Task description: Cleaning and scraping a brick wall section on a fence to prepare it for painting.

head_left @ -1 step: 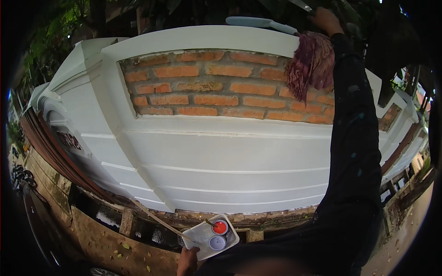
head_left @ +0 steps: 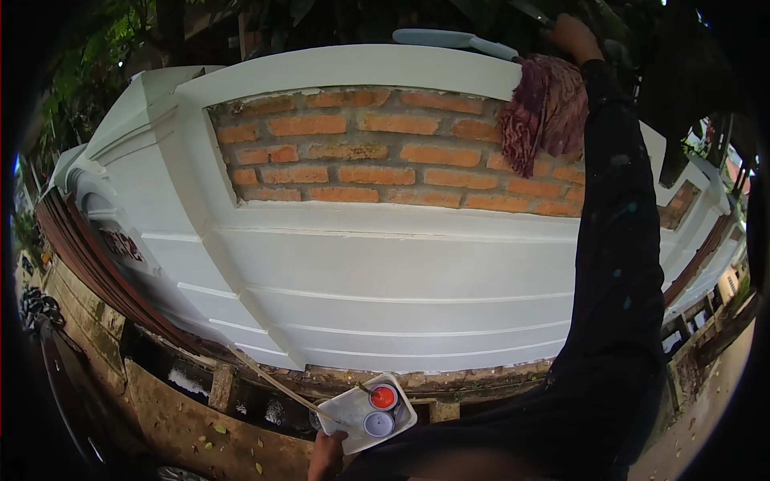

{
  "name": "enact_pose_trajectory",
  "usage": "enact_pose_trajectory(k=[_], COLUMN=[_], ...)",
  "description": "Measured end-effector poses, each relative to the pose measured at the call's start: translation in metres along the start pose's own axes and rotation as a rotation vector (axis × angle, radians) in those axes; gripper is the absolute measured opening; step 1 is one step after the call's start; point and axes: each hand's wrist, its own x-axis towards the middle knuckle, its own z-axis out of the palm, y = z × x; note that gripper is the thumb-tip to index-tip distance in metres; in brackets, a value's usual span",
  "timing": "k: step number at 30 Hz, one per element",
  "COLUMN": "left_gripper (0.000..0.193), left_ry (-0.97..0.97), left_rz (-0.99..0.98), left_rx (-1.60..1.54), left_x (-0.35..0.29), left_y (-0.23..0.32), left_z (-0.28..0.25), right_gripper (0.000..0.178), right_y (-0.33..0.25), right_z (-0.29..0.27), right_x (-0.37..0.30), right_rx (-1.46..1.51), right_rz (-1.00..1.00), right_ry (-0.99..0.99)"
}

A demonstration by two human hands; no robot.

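Note:
My left hand [head_left: 327, 454] grips the corner of a white rectangular tray [head_left: 353, 401] low in the middle. In the tray stand a small pot of red paint [head_left: 383, 396] with a brush-like handle in it, and a second pot with a pale lilac inside [head_left: 378, 423]. My right arm reaches far up over the wall; my right hand [head_left: 574, 38] is closed on a thin, flat metal blade tool [head_left: 529, 11], its exact kind unclear. Beside that forearm a crumpled maroon cloth [head_left: 541, 112] drapes over the wall top. A long light-blue tool [head_left: 437, 38] lies on the ledge.
A white-painted wall [head_left: 417, 264] with an exposed brick panel [head_left: 361, 152] fills the middle. One thin wooden stick [head_left: 277, 381] slants from the tray toward the wall's foot. A drainage ditch [head_left: 273, 413] runs below. Dark foliage [head_left: 321, 16] hangs behind the wall.
My right hand and the blade tool have shifted slightly to the right. The cloth's right edge has spread a little to the right. My left hand and the tray look unmoved.

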Motion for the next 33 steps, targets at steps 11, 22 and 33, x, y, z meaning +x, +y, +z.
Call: enact_pose_trajectory(k=[11, 22, 33], left_gripper=[0.026, 0.029, 0.03], left_ry=[-0.004, 0.023, 0.014], left_rz=[0.28, 0.25, 0.306], left_rx=[-0.347, -0.217, -0.186], left_x=[0.019, -0.015, -0.001], left_y=[0.006, 0.031, 0.051], left_z=[0.025, 0.034, 0.039], right_gripper=[0.038, 0.022, 0.066], right_y=[0.02, -0.097, -0.292], right_z=[-0.006, -0.032, 0.003], right_x=[-0.057, -0.237, -0.628], right_rx=[0.376, 0.748, 2.116], right_rz=[-0.207, -0.062, 0.915], right_ry=[-0.331, 0.645, -1.39])
